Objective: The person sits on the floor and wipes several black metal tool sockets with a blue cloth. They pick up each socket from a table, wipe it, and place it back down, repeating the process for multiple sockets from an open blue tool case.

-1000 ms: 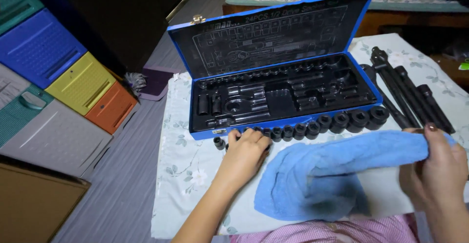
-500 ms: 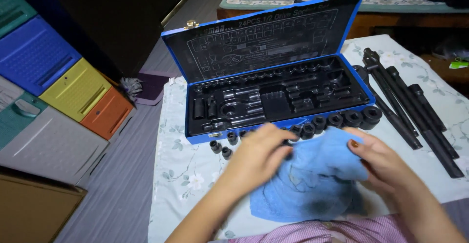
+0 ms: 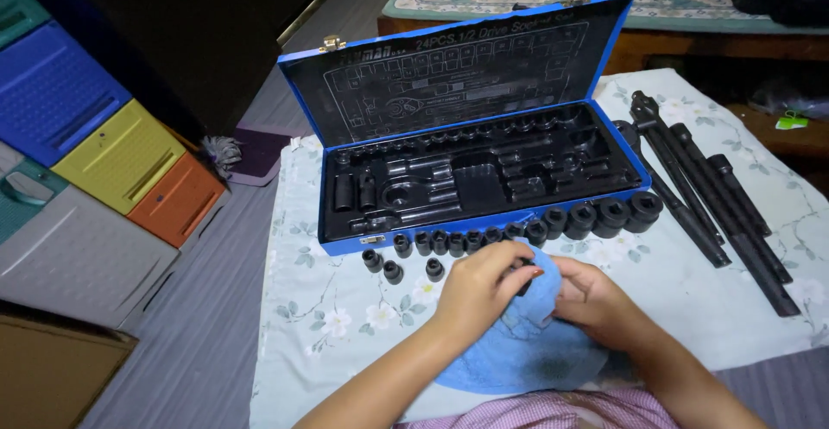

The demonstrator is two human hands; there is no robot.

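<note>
**Socket wrapped in the blue cloth, both hands closed on it**

Socket: a small black one, pinched between the fingertips of the left hand and bundled into the blue cloth that the right hand gathers from the 3 o'clock side. Both hands are clamped together around it, low in the middle of the view, just at 6 o'clock of the open blue case. Only a sliver of the socket shows; its long axis seems to run roughly from 7 o'clock to 1 o'clock, but which end is the open one I cannot tell.

To wipe it well, I judge the left fingers should hold the barrel firmly while the cloth-covered right fingers twist around it, pushing fabric into the bore as well.

Outward from the grip: a row of sockets stands along the case's front edge at 12 o'clock, three loose small sockets lie at 10 o'clock, and long black bars rest at 2 o'clock on the floral sheet.
</note>
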